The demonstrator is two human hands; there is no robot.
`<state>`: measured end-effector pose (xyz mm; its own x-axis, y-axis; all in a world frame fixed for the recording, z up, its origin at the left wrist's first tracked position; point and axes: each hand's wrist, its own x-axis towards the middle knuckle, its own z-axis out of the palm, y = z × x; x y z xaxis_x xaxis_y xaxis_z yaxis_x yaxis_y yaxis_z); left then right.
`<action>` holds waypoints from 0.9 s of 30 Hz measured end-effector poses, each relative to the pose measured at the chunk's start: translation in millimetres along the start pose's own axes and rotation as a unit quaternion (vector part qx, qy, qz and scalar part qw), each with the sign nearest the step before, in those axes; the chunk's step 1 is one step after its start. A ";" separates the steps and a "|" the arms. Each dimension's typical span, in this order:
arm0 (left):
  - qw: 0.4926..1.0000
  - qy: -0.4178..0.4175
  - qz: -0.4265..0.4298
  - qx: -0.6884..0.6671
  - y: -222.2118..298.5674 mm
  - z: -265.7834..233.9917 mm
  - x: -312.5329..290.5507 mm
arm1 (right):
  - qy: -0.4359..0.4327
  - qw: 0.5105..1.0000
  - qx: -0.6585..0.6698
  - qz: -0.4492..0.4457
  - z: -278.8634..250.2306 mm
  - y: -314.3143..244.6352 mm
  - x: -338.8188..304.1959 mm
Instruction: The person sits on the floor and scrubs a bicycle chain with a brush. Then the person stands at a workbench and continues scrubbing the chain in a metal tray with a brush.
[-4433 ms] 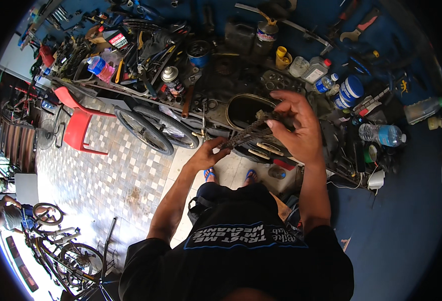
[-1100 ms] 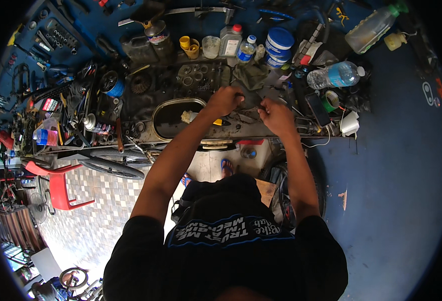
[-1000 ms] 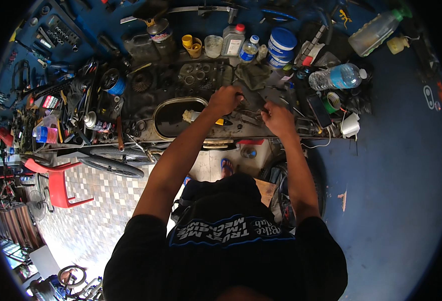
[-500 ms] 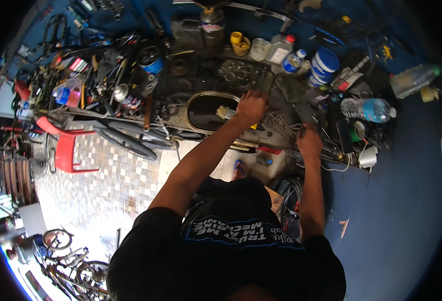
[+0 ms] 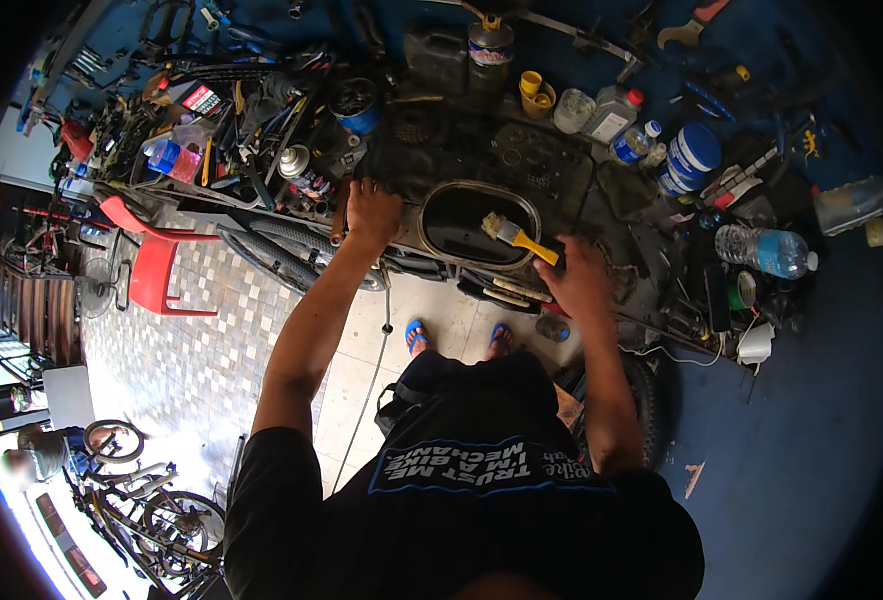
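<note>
We see a brush [image 5: 510, 234] with rough bristles [image 5: 492, 226] and a smooth handle [image 5: 538, 249], and a basin [image 5: 424, 226] with a dull, metallic-looking rim. Our view takes in a shiny plastic bottle [image 5: 766, 250], a smooth plastic chair [image 5: 155, 272] and a matt cloth shirt [image 5: 461, 535].

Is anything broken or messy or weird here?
Yes: the blue wall has a pale, ragged patch at lower right, like chipped paint. Tools lie jumbled on the left of the bench. The brush juts over the rim of the basin beside the right hand; that may be fine.
</note>
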<state>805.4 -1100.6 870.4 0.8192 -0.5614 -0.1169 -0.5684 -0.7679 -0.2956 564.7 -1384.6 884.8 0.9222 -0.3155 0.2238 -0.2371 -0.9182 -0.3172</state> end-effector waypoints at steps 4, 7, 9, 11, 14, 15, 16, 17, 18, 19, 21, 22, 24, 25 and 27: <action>0.998 -0.038 0.038 0.035 8.0 -6.0 2.5 | -0.163 0.984 -0.019 0.074 3.5 -10.1 10.3; 0.994 -0.072 0.045 0.067 14.2 -8.3 7.4 | -0.210 0.971 0.006 0.114 1.9 -17.1 17.0; 0.990 -0.098 0.041 0.088 17.5 -5.4 12.5 | -0.132 0.987 0.059 0.064 7.1 -13.4 15.9; 0.985 -0.131 0.040 0.108 26.5 -5.9 15.2 | -0.086 0.991 0.092 0.036 2.8 -20.0 17.1; 0.985 -0.127 0.034 0.108 41.5 -6.6 19.2 | -0.054 0.991 0.118 0.025 -6.8 -33.6 27.5; 0.989 -0.121 0.027 0.082 40.1 -6.1 19.2 | -0.041 0.990 0.131 0.018 -8.1 -38.1 30.8; 0.992 -0.113 0.022 0.055 38.4 -3.1 20.5 | -0.027 0.989 0.142 0.013 -10.6 -41.6 33.7; 0.994 -0.105 0.016 0.029 35.8 -0.2 21.9 | -0.025 0.989 0.147 0.013 -12.4 -45.6 36.6; 0.993 -0.113 0.005 0.016 32.4 2.6 23.3 | -0.023 0.988 0.153 0.013 -13.8 -49.7 39.8; 0.993 -0.121 -0.004 0.004 29.0 3.2 23.7 | -0.022 0.987 0.158 0.014 -14.0 -52.0 41.4; 0.994 -0.097 -0.030 -0.047 22.4 4.8 23.0 | -0.016 0.988 0.156 0.004 -11.6 -52.6 44.8; 0.991 -0.064 -0.036 -0.112 19.0 3.5 21.2 | -0.014 0.988 0.155 -0.001 -11.1 -53.9 46.2; 0.969 0.002 -0.051 -0.241 13.9 1.2 17.1 | -0.006 0.985 0.171 -0.003 -12.4 -55.8 46.9; 0.941 0.012 -0.040 -0.334 13.7 -4.5 12.9 | -0.001 0.984 0.178 -0.004 -13.5 -57.1 46.9; 0.858 0.028 -0.017 -0.512 19.6 -14.3 1.3 | -0.025 0.980 0.194 0.018 -14.4 -59.7 46.0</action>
<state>794.1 -1120.8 878.0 0.8481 -0.5252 -0.0702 -0.3369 -0.6368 0.6936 616.8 -1347.8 927.3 0.9314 -0.3251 0.1639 -0.1443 -0.7429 -0.6537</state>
